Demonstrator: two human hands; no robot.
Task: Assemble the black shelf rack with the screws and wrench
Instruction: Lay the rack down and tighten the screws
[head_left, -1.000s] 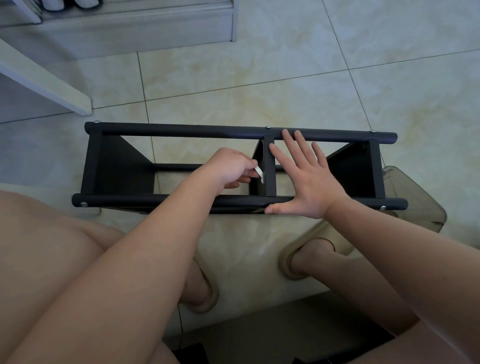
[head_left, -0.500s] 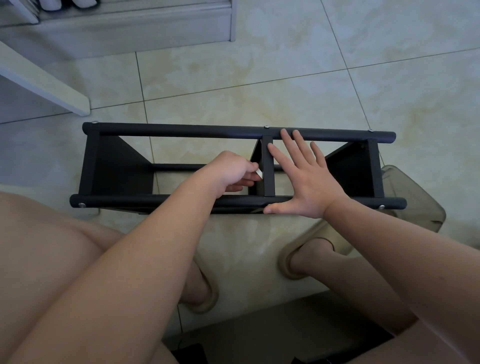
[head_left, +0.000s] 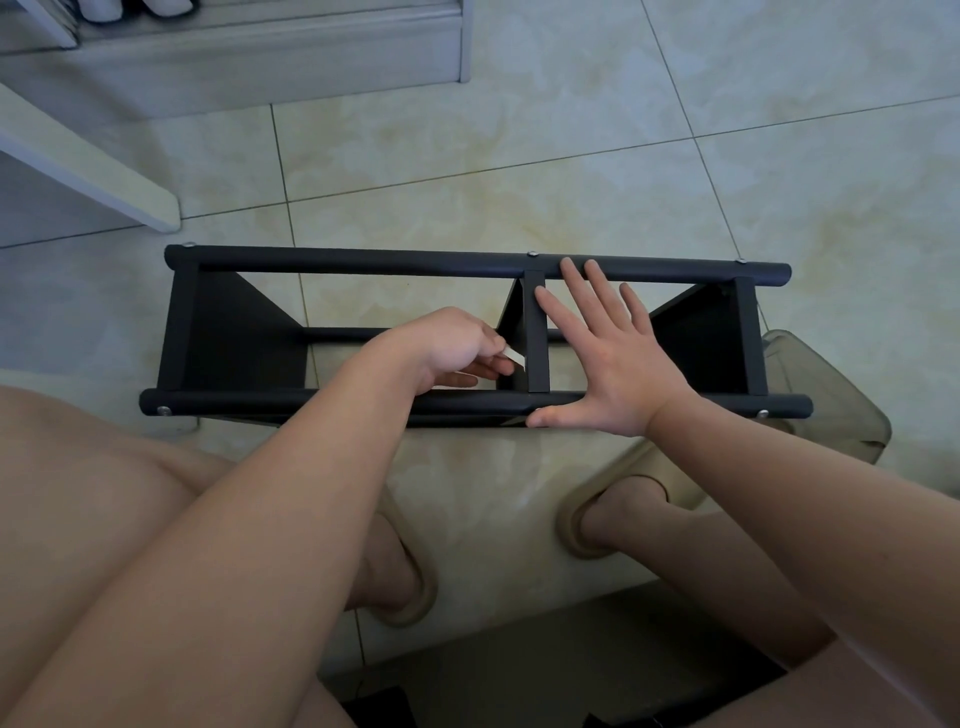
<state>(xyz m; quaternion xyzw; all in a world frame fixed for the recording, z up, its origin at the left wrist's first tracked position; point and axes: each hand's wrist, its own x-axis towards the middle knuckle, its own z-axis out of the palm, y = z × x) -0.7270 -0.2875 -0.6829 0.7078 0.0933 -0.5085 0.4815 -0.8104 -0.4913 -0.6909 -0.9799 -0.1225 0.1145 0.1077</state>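
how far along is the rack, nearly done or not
Mostly built. Done: the black rack stands as a frame, with screw heads along the far tube and at both ends of the near tube. In hand: the left hand pinches a small pale wrench beside the middle panel while the right hand presses flat on top. Left: probably that middle joint; no screw shows there.

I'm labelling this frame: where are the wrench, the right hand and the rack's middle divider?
wrench (head_left: 514, 357): head view, silvery tip past the left hand's (head_left: 452, 339) fingers.
right hand (head_left: 619, 366): head view, back of the hand.
middle divider (head_left: 537, 332): head view, top edge.
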